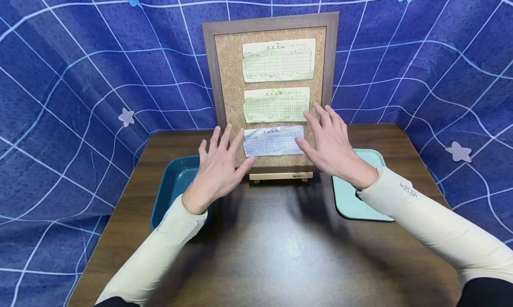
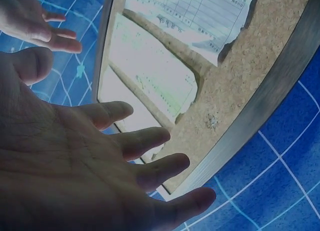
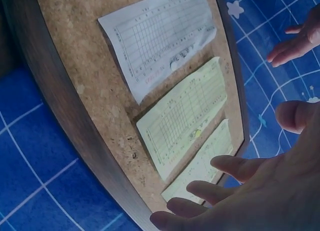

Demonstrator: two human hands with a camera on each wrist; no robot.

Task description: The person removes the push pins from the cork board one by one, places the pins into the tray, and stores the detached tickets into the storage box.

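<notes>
A framed cork board (image 1: 232,102) leans upright on a small wooden stand (image 1: 280,176). Three printed receipt slips hang on it one above another: a pale green top slip (image 1: 278,66), a green middle slip (image 1: 274,107) with a small yellow spot at its top, and a bluish bottom slip (image 1: 272,142). My left hand (image 1: 218,167) hovers before the board's lower left, fingers spread, holding nothing. On the other side, my right hand (image 1: 328,142) is spread near the right ends of the lower slips, also holding nothing. Both wrist views show extended fingers apart from the paper.
A dark teal tray (image 1: 170,182) sits on the brown table (image 1: 280,253) at the left, partly behind my left arm. At the right lies a light aqua tray (image 1: 352,204), with something dark partly hidden by my sleeve. Blue patterned cloth (image 1: 80,120) hangs behind.
</notes>
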